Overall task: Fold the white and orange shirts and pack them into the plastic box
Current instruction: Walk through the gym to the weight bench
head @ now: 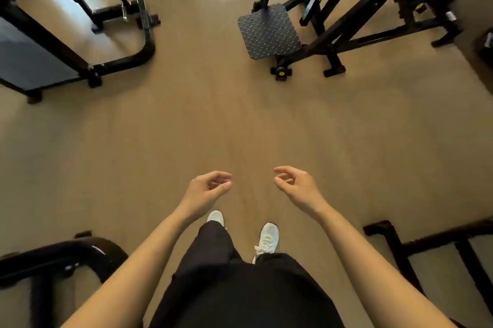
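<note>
No shirt and no plastic box appear in the head view. My left hand (206, 190) hangs in front of me over the wooden floor, its fingers loosely curled and holding nothing. My right hand (296, 187) is level with it, a short gap to the right, fingers also loosely curled and empty. Both forearms are bare. Below them are my black trousers and white shoes (268, 238), standing on the floor.
Black gym machines ring the spot: a frame at the upper left (125, 55), a machine with a checker-plate footplate (268, 31) at the upper right, a curved black bar (66, 255) at the lower left, a black frame (394, 245) at the lower right. Tan wooden floor (240, 119) lies between.
</note>
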`<state>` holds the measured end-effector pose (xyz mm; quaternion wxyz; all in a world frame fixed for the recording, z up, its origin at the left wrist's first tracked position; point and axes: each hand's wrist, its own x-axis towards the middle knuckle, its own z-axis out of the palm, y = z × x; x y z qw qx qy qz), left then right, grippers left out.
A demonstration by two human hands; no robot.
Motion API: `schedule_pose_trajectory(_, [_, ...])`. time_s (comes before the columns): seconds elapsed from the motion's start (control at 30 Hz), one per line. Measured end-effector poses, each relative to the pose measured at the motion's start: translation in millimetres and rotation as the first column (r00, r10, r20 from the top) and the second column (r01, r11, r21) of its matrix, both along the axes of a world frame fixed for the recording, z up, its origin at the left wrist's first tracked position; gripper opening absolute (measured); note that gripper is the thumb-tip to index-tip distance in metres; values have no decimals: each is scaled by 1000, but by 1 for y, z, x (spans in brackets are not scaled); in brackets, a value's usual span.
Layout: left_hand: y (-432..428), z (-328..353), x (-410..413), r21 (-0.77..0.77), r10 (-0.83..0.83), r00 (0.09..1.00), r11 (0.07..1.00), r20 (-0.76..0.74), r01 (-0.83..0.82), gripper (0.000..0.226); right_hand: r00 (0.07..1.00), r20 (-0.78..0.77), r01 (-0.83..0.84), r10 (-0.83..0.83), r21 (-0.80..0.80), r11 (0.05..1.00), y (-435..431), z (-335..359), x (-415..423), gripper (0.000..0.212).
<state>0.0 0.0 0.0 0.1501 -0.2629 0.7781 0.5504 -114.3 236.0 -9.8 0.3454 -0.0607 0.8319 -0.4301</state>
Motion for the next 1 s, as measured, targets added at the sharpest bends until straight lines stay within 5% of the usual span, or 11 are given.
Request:
schedule_pose_trajectory(0.4, [-91,-25,-59,41,155,986,987,54,-158,15,955,44,-297,294,163,941,-114,-9,-100,28])
schedule_pose_trajectory(0.73, [-246,-31,-204,22,-77,997,997,27,77,19,967,-14,-243,253,221,944,-258,19,-218,30])
schedule_pose_trajectory(1.0, [-329,-20,-324,-16,1,1000,1000,-4,-1,21,979,-39,-192,202,169,967,-332,22,-326,27])
